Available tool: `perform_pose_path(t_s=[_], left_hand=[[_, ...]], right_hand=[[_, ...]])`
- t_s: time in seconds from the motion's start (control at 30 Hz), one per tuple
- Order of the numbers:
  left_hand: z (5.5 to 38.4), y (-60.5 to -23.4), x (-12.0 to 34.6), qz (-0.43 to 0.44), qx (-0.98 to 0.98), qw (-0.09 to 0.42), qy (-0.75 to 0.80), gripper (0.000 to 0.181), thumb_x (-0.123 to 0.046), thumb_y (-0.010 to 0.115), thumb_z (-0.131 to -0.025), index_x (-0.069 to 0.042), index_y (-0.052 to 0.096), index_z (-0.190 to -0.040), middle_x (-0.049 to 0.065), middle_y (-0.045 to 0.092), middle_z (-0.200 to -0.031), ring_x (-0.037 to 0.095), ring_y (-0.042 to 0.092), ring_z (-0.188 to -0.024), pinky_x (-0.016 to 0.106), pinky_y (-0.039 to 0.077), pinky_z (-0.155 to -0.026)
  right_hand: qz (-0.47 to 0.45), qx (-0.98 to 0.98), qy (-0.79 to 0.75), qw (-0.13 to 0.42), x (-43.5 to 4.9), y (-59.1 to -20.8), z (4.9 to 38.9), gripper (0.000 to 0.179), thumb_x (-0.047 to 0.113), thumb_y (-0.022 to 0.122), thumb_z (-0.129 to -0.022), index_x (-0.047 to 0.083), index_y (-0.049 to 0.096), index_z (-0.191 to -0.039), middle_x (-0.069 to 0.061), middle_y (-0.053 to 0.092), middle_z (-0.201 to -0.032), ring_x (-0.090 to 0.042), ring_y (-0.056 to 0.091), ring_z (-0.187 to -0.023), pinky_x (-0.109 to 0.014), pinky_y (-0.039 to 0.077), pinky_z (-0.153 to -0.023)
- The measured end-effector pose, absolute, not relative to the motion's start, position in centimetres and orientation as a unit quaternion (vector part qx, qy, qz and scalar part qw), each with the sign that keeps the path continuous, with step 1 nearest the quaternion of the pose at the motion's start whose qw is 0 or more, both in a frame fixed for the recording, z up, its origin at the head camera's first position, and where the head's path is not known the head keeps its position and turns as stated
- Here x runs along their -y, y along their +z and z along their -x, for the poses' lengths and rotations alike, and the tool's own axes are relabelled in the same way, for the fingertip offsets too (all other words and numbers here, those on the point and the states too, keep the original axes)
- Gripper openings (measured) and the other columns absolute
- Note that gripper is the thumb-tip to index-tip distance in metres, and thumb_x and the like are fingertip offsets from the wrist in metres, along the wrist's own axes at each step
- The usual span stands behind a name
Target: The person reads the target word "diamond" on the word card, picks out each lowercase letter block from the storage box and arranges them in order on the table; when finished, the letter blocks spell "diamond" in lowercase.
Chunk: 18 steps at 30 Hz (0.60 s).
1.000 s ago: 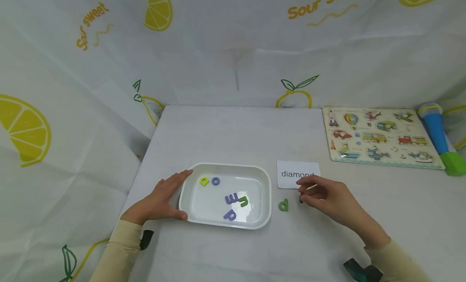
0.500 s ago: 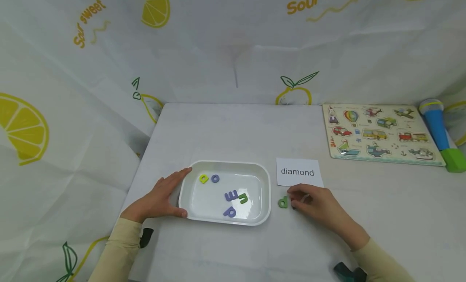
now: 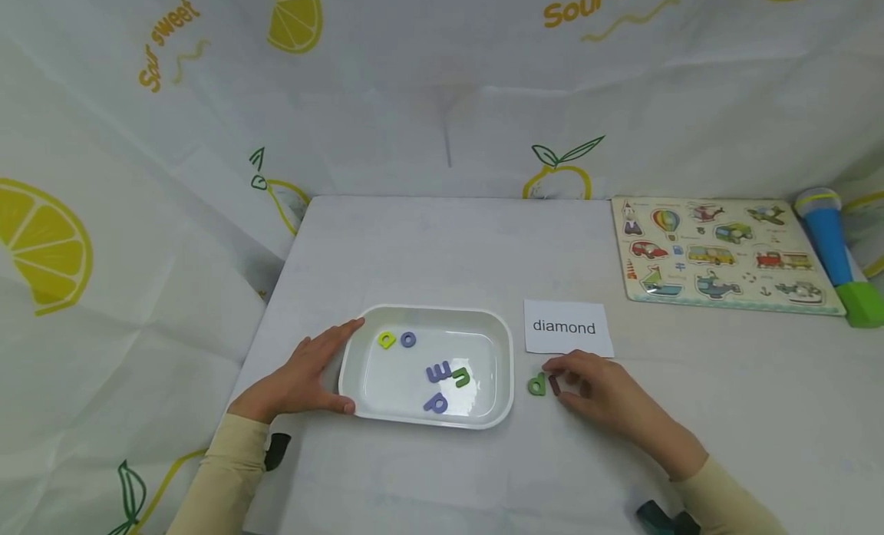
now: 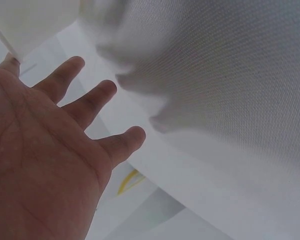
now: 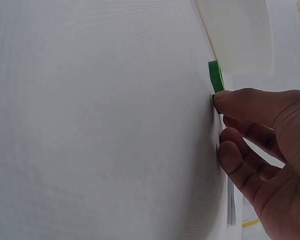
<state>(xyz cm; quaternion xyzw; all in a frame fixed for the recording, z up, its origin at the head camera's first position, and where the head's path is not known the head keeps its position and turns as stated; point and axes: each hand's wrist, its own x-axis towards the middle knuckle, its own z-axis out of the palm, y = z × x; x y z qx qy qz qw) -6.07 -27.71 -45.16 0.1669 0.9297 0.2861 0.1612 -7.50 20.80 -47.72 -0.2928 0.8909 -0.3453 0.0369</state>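
Note:
The left hand (image 3: pixel 304 381) is spread along the left end of a white tray (image 3: pixel 507 381), thumb at the near corner and index fingertip at the far corner. The left wrist view shows its other fingers (image 4: pixel 92 102) straight and apart. Right of the tray, a green letter d (image 3: pixel 536 384) lies on the table. Beside it is a thin dark-red bar-shaped letter (image 3: pixel 555 385), with the right hand's (image 3: pixel 608 393) index fingertip and thumb at its two ends. In the right wrist view the thumb (image 5: pixel 240 102) partly covers this dark piece (image 5: pixel 215 102).
A card reading "diamond" (image 3: pixel 565 328) lies above the right hand. Inside the tray are several letters, including a purple m (image 3: pixel 438 372) and a green n (image 3: pixel 461 377). A vehicle puzzle board (image 3: pixel 725 259) and a blue toy microphone (image 3: pixel 825 243) occupy the back right.
The right hand has come left and down with the dark-red piece, off the card, to the spot beside the green d. More of the piece now shows. The left hand stays at the tray.

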Motion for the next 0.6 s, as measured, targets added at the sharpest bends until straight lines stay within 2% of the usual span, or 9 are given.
perform_pose_path(t_s=[0.23, 0.6], left_hand=[[5.94, -45.14, 27.68, -0.167, -0.929, 0.159, 0.288, 0.125, -0.064, 0.088, -0.065, -0.026, 0.020, -0.163, 0.010, 0.031, -0.162, 0.037, 0.027, -0.147, 0.073, 0.012, -0.110], [6.09, -45.36, 27.76, -0.170, -0.927, 0.162, 0.293, 0.125, -0.064, 0.087, -0.065, -0.027, 0.019, -0.163, 0.010, 0.029, -0.163, 0.037, 0.026, -0.148, 0.073, 0.011, -0.110]], right_hand=[[0.282, -0.899, -0.333, 0.032, -20.26, -47.57, 7.43, 0.043, -0.004, 0.085, -0.074, 0.012, 0.073, -0.112, 0.008, 0.065, -0.096, -0.011, 0.056, -0.082, -0.026, 0.051, -0.069], [0.286, -0.896, -0.338, 0.026, -20.10, -47.40, 7.14, 0.044, -0.005, 0.085, -0.074, 0.012, 0.072, -0.112, 0.008, 0.064, -0.097, -0.010, 0.056, -0.082, -0.026, 0.050, -0.068]])
